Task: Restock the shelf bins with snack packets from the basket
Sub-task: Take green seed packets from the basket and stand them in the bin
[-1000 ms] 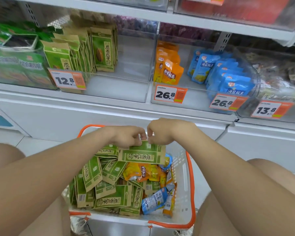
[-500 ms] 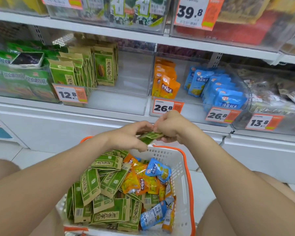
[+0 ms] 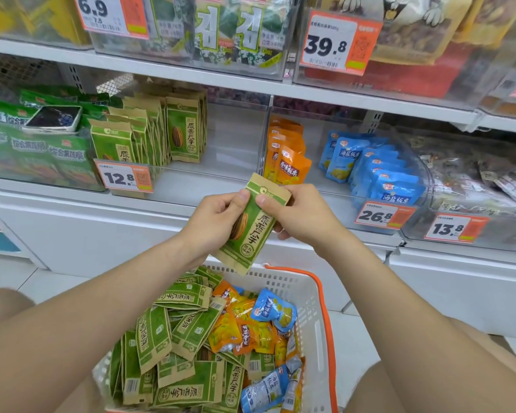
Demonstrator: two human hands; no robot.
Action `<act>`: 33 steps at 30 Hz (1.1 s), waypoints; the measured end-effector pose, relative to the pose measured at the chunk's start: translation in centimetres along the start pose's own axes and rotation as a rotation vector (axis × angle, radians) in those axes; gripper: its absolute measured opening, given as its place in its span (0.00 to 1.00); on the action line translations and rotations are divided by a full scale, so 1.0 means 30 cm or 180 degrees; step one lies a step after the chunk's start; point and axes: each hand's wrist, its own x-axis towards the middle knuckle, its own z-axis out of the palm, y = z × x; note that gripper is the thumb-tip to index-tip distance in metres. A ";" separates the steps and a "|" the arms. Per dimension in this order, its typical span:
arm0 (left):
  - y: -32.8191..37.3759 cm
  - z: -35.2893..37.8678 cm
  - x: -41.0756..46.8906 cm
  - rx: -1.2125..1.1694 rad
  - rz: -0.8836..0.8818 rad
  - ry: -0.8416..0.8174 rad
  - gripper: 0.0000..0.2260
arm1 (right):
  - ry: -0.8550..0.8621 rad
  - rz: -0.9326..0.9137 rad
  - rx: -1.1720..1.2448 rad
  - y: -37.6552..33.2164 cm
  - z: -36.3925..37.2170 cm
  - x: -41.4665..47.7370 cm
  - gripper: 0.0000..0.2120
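A green and tan sunflower seed packet is held upright, front toward me, above the basket's far rim. My left hand grips its left edge and my right hand pinches its upper right edge. The white basket with orange rim below holds several green, orange and blue packets. On the shelf a clear bin holds matching green packets standing at its left; its right half is bare.
A bin to the right holds orange packets and blue packets. Price tags 12.8, 26.8 and 13.8 hang on the bin fronts. A shelf above carries seaweed packs. My knees flank the basket.
Both hands lifted the green packet up from the basket and turned it from flat to upright, facing me. The view tilted up toward the shelf.
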 end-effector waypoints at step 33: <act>0.233 -0.393 0.138 0.2825 0.0780 0.2077 0.04 | 0.1193 -0.1621 0.0084 -0.188 0.229 0.197 0.15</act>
